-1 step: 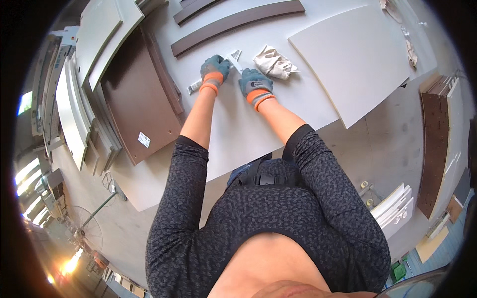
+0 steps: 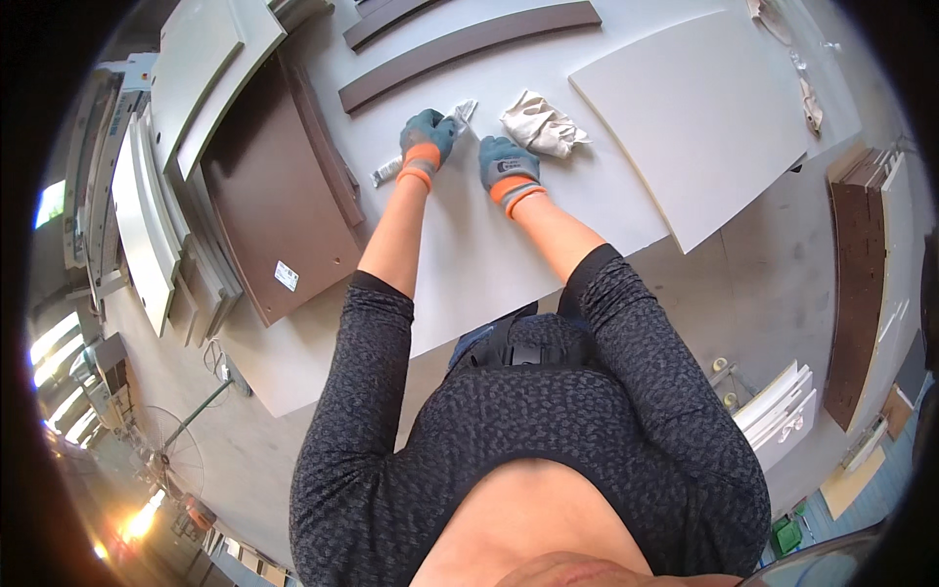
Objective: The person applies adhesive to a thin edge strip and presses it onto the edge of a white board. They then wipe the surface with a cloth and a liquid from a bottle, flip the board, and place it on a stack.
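Observation:
My left hand (image 2: 428, 135), in a grey-blue glove with an orange cuff, is closed around a slim white tube-like package (image 2: 386, 173). One end of the package shows beside the wrist, and its crumpled other end sticks out past the fingers. My right hand (image 2: 508, 164), gloved the same way, has its fingers curled a little to the right. Whatever it grips, if anything, is hidden or too small to name. Just beyond the right hand lies a crumpled off-white cloth (image 2: 544, 124). Both hands are low over the pale tabletop (image 2: 460, 259).
Curved dark brown strips (image 2: 469, 51) lie across the far side. A large pale panel (image 2: 690, 127) overhangs the table's right edge. Brown panels (image 2: 279, 205) and stacked white panels (image 2: 147, 230) stand at the left. A floor fan (image 2: 164, 457) is at lower left.
A white strip that spanned the gap between my hands no longer shows clearly there. My right hand has shifted slightly to the right; the left hand has barely moved.

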Demonstrator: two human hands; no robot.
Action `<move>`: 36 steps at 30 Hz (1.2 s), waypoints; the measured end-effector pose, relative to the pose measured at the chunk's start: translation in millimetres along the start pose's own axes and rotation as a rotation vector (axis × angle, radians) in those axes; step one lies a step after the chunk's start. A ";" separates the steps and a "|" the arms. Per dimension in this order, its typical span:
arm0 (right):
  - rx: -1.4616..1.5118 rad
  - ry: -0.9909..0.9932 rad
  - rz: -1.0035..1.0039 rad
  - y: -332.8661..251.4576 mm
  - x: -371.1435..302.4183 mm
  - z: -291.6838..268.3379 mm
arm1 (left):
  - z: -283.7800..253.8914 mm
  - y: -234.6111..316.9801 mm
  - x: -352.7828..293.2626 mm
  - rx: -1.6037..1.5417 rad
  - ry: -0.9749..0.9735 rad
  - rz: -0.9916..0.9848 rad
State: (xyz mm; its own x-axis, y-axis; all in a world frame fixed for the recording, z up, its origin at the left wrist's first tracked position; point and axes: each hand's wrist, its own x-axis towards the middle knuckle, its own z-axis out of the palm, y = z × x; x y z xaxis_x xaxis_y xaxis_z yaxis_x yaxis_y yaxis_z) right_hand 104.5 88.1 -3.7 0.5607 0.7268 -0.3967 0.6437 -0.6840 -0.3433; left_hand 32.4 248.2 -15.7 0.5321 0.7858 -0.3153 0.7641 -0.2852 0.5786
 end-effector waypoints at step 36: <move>1.251 0.542 -0.405 74.0 -174.4 -139.7 | -11.8 113.1 -261.8 -1.144 -0.051 0.303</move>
State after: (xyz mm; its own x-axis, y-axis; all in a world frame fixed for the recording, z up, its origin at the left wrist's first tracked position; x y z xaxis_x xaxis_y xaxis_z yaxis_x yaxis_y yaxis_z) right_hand 127.1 -80.4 159.1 0.7626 0.6212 0.1804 0.0876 0.1772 -0.9803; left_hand -24.7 16.7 141.1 0.6689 0.7406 -0.0645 -0.1519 0.2211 0.9633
